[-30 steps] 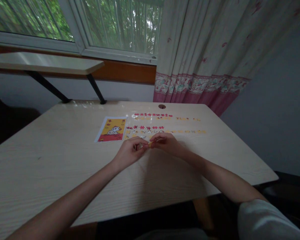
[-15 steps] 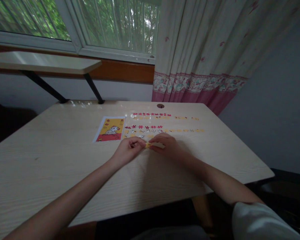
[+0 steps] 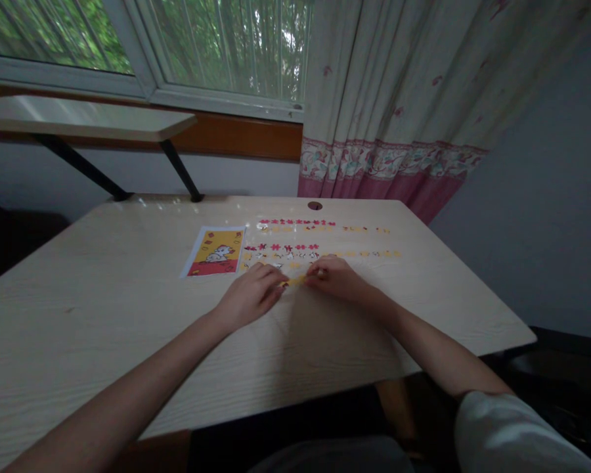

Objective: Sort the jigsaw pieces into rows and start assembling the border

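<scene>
Yellow jigsaw puzzle pieces [image 3: 296,280] lie between my two hands, low over the table. My left hand [image 3: 252,292] is closed, its thumb and fingertips pinching the left end of them. At the right end, my right hand [image 3: 339,278] pinches with its fingers curled in. Whether the pieces are interlocked is too small to tell. Just beyond the hands lie rows of loose puzzle pieces: red pieces [image 3: 301,247], white-and-yellow pieces [image 3: 288,256] and a yellow row [image 3: 359,253]. My fingers partly cover the nearest row.
A picture sheet [image 3: 217,251] with a white animal on yellow and red lies left of the rows. Farther back is another red row [image 3: 298,222]. The table [image 3: 128,315] has a round cable hole [image 3: 315,205]. A raised shelf [image 3: 88,118] stands at the back left, beside a curtain [image 3: 384,151].
My hands have moved slightly apart, showing more of the yellow pieces between them. My right fingers have curled in more. The view has shifted a little.
</scene>
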Motion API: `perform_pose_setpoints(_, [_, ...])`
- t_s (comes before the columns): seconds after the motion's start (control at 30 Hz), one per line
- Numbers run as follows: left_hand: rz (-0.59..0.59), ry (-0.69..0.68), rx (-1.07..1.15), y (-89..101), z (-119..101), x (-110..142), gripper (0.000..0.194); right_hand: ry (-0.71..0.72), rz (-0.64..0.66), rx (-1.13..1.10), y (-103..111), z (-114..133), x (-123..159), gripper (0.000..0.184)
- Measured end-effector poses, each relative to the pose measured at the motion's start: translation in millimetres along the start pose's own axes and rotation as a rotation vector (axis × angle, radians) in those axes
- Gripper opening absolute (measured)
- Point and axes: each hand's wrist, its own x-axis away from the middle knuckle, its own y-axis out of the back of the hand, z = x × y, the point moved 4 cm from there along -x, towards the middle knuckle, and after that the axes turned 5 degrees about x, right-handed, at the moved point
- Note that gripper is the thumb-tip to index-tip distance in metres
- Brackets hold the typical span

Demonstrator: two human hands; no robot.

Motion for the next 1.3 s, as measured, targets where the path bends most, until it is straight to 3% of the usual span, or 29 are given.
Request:
perform_pose_setpoints(0.3, [0.101, -0.12, -0.122, -6.3, 0, 2, 0.029, -0.001, 0.065, 0.007, -3, -1, 2, 0.014])
perform_pose_setpoints(1.3, [0.146, -0.119, -0.152, -8.4, 0, 3, 0.029, 0.043, 0.062, 0.078, -6, 19, -6, 0.009])
